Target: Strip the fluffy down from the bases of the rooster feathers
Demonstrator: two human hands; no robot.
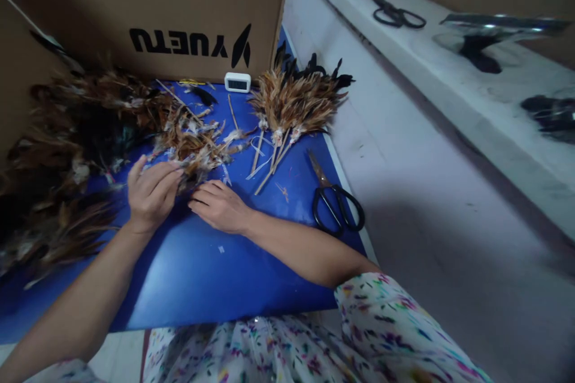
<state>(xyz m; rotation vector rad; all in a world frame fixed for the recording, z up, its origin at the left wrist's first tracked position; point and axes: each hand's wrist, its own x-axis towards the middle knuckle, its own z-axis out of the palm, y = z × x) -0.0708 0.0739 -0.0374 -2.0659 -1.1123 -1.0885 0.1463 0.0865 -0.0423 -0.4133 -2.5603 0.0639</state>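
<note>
A: Both hands in at the front of the loose feathers [197, 146], a scruffy brown pile mid-table, and the two sets of fingertips are just beside each other!

B: Left hand [155, 191] first: fingers bent, knuckles up, tips reaching in at the pile's near edge. Is it pinching something? Cannot tell; the spot is blurred.

A: And the right hand [222, 206] lies low, palm down, fingers close together, their tips beside the feathers. Whether anything is caught under them, cannot tell either.

B: What makes for good handling here?

A: A light touch, surely. Taking feathers by the quill end, a few at a time, should spare the soft vanes, and one hand steadying while the other picks would likely stop the pile from dragging along.

B: Elbow room matters too! The scissors [339, 203] lie blades away from the person, beyond the right forearm, so a wide sweep of that arm might knock them.

A: And behind them, the feather bundles [299, 102] on thin sticks [273, 158], fanned out by the wall. Best kept apart from the loose stuff, one would judge.

B: Darker feather heap [103, 111] on the left, spreading close to the left wrist; slow, short moves would suit.
</note>
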